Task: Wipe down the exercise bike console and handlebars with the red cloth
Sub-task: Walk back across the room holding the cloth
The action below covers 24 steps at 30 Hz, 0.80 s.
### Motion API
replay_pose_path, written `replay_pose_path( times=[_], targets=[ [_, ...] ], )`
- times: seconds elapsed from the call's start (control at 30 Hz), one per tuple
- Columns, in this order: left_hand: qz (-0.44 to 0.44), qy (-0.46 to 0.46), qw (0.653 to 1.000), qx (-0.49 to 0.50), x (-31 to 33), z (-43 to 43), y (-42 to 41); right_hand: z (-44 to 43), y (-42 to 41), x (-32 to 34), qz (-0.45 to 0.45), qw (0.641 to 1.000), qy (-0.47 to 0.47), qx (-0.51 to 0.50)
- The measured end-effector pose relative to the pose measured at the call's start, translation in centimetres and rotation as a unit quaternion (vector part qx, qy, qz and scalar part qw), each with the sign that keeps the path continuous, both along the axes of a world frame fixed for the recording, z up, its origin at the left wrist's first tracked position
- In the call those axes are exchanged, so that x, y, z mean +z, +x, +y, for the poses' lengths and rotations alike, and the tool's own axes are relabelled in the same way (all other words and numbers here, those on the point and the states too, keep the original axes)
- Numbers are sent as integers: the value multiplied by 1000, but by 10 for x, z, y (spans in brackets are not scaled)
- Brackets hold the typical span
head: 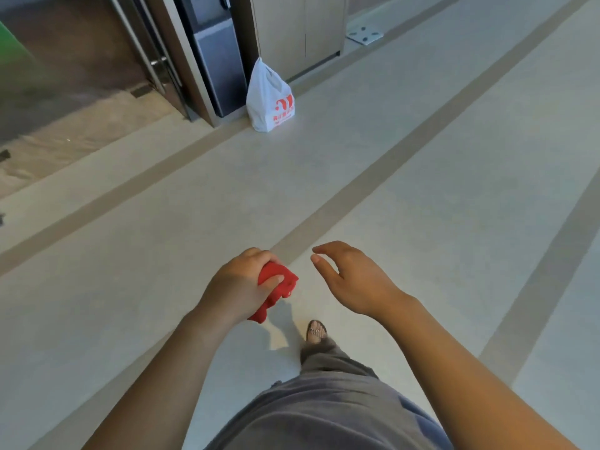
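Red cloth [287, 282], bunched, head view: clasped in left grip [240, 284], fingers curled over the top fold, thumb pressed into the side, one loose end hanging down beside the wrist. Carried in mid-air above the floor [406, 164], low in the centre of view, near right grip [354, 280] but not touching it. Right grip released: fingers loosely bent, thumb apart, nothing held. Beneath both, grey trousers [324, 410] and one foot in a beaded sandal [316, 331] set forward. Floor pale and speckled, crossed by brown bands [431, 131] running diagonally. Well apart from the cloth, at the far side: white plastic bag [269, 99] with red print, upright on the floor, at the foot of a dark appliance [214, 60] set in a recess. Right of the bag, light wooden cabinet doors [292, 27]. Left of the appliance, door frame with metal handle [159, 62]; green patch [13, 53] at the far left edge. Small white plate [364, 34] with dark dots, flat on the floor beyond the cabinet.
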<state>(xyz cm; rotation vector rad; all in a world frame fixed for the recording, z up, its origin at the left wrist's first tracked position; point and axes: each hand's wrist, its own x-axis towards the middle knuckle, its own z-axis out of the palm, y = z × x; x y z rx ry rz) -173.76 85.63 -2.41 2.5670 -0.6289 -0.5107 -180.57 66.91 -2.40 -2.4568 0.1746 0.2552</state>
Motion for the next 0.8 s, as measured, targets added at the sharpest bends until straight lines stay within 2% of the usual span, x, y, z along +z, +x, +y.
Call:
replay_pose_path(
  times=[0.27, 0.43, 0.6, 0.8],
  targets=[
    [-54, -22, 997, 57, 41, -38, 215, -48, 250, 46, -50, 995, 3, 88],
    [-52, -50, 990, 124, 36, -42, 327, -56, 396, 44, -78, 986, 4, 148],
    [-66, -26, 990, 119, 22, -60, 478, -83, 537, 39, -60, 988, 17, 139],
    [-74, -33, 996, 43, 46, -137, 670, -154, 679, 51, -32, 997, 13, 62]
  ],
)
